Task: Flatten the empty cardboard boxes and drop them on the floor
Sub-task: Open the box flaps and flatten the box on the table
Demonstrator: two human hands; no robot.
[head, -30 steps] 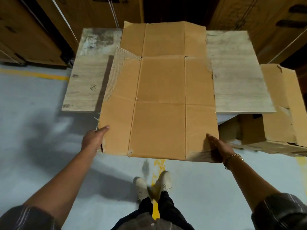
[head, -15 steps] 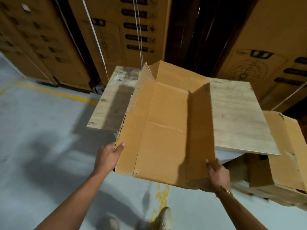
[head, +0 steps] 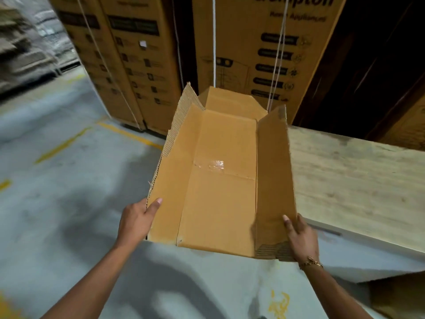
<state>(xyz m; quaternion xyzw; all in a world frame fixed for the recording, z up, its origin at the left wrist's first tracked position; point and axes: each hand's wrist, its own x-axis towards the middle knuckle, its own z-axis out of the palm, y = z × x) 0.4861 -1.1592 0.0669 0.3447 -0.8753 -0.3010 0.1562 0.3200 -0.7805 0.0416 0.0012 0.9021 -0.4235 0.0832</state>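
— Where is the cardboard box (head: 220, 180)?

— In the air in front of the person, over the grey floor (head: 57, 203) and just left of the pale wooden surface (head: 345, 180). It is opened into a trough: the middle panel is tilted up away from the person, the left and right panels are folded upward, and the far flap is raised towards the stacked cartons (head: 147, 65).

— And the left hand (head: 135, 219)?

— It grips the near left corner. The thumb lies flat on the inner face of the left panel, and the other fingers are behind the cardboard, hidden.

— The right hand (head: 301, 238)?

— It clamps the near end of the upright right panel. The thumb presses the inner face, and the fingers (head: 302, 226) wrap the outer side, close together. A bracelet (head: 310, 263) sits on that wrist.

— Does the box touch the surface?

— I cannot tell; the right panel stands along its left edge and hides the contact.

— Anything inside it?

— Only a shiny patch of tape (head: 216, 164) on the crease across the middle panel.
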